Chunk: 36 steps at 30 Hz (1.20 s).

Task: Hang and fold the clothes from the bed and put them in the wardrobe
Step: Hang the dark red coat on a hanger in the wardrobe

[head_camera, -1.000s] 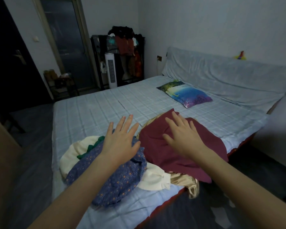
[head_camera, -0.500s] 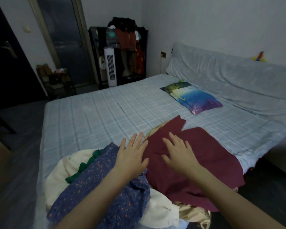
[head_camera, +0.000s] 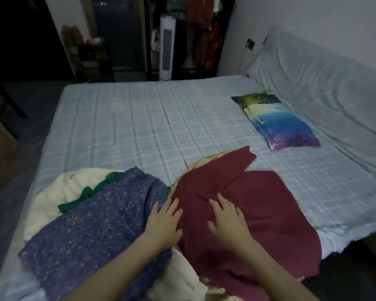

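Head view: the red cloth (head_camera: 258, 213) is pressed flat on the bed (head_camera: 128, 127) by the left hand (head_camera: 164, 224) and right hand (head_camera: 228, 224), fingers straight. A blue flowery cloth (head_camera: 91, 231) is piled beside it; a pillow (head_camera: 276, 122) is farther off.

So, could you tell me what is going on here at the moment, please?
A person is sorting a heap of clothes at the near edge of the bed. Both hands lie flat with straight fingers: the right hand on a maroon garment, the left hand at the seam between it and a blue floral garment. Cream and green pieces lie underneath. Nothing is lifted, folded or hung yet.
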Tool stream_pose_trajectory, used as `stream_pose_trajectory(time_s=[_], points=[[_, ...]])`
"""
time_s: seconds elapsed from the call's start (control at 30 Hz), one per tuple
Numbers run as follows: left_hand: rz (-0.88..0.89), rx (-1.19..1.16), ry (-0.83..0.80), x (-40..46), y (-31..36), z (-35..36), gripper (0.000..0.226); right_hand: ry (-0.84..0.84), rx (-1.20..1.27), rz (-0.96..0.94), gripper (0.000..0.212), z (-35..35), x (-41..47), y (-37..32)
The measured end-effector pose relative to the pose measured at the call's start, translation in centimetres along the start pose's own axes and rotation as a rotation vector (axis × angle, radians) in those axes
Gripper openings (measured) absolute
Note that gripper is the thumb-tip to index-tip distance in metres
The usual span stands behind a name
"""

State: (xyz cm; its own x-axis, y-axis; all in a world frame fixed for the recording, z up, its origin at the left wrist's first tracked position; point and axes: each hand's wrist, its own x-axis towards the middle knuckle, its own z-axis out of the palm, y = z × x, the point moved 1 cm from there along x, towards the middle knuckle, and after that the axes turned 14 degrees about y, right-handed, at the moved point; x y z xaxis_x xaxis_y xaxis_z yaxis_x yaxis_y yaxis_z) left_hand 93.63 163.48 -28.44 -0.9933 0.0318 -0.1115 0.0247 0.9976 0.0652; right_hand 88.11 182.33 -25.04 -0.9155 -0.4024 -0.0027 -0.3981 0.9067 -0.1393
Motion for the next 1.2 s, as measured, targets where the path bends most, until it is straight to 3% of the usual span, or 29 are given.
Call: stream_pose_trajectory(time_s=[0.4, 0.67, 0.77, 0.93, 1.1, 1.2], points=[[-0.479, -0.097, -0.136, 6.1, 4.7, 8.4, 0.055, -0.183, 0.027, -0.458, 0.068, 8.2, 14.0, 5.1], [-0.748, -0.322, -0.311, 9.2, 5.4, 13.7, 0.041, -0.357, 0.075, -0.595, 0.063, 18.2, 19.8, 3.8], [-0.874, -0.449, -0.374, 10.3, 5.3, 17.0, 0.046, -0.418, 0.068, -0.64, 0.065, 21.5, 21.7, 3.7], [-1.072, -0.512, -0.499, 10.9, 5.9, 22.1, 0.074, -0.637, 0.147, -0.666, 0.086, 26.2, 24.2, 4.3], [-1.403, -0.656, -0.287, 11.7, 6.2, 24.3, 0.085, -0.707, 0.138, -0.635, 0.087, 29.5, 24.1, 5.2], [-1.55, -0.731, -0.2, 11.8, 5.5, 24.8, 0.076, -0.67, 0.114, -0.629, 0.089, 30.1, 24.6, 4.1]])
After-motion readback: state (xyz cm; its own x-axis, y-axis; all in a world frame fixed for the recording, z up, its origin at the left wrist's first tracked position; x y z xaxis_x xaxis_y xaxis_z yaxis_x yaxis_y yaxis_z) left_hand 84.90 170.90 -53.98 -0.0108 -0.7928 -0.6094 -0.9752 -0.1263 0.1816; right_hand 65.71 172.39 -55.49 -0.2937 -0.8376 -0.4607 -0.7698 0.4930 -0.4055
